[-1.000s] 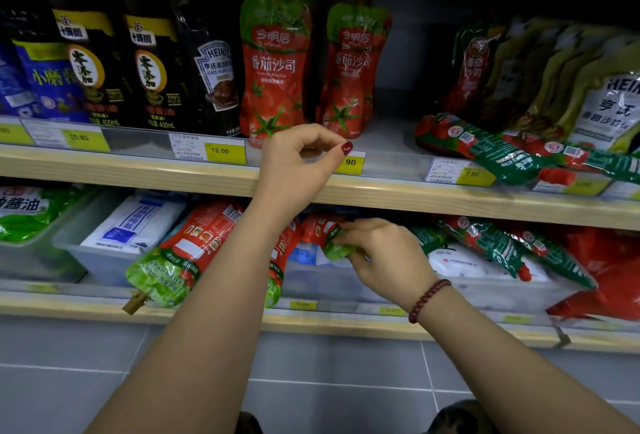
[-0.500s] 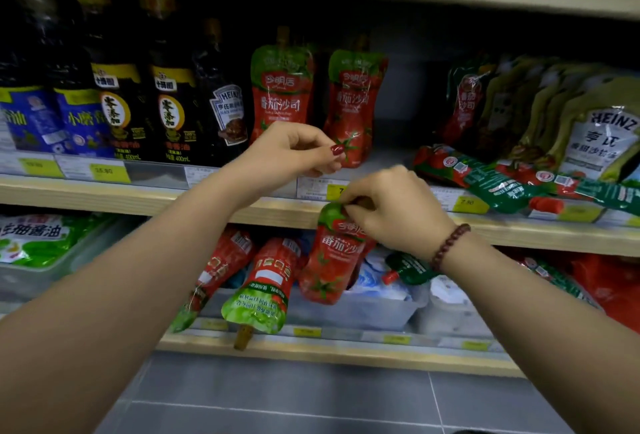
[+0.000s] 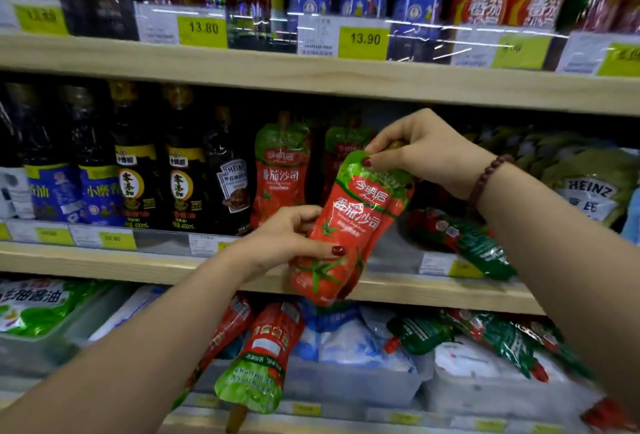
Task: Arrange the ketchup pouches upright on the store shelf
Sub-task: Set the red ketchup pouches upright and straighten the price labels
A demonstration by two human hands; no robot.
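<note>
Though it is not yet set down, the held ketchup pouch (image 3: 349,226) is close to upright. Its long axis runs up and down with a lean: the green spout end is up and to the right, the red tomato-printed base is down and to the left, and the printed face is toward the camera.

It hangs in front of the wooden edge of the middle shelf (image 3: 104,264) in a store rack, with yellow price tags (image 3: 117,239) along the lip. On that shelf, from the left, stand dark sauce bottles (image 3: 183,174), then two standing pouches (image 3: 282,170) side by side. Further right, flat pouches (image 3: 464,239) lie on their sides, and Heinz bags (image 3: 588,191) lean behind them. Below, a hanging pouch (image 3: 259,364) droops spout-down off the lower shelf.

The left hand (image 3: 291,239) grips the held pouch's lower half from the left, thumb across the front and fingers curled behind. The right hand (image 3: 426,153) pinches the green top by the spout, a bead bracelet (image 3: 485,177) on its wrist.
</note>
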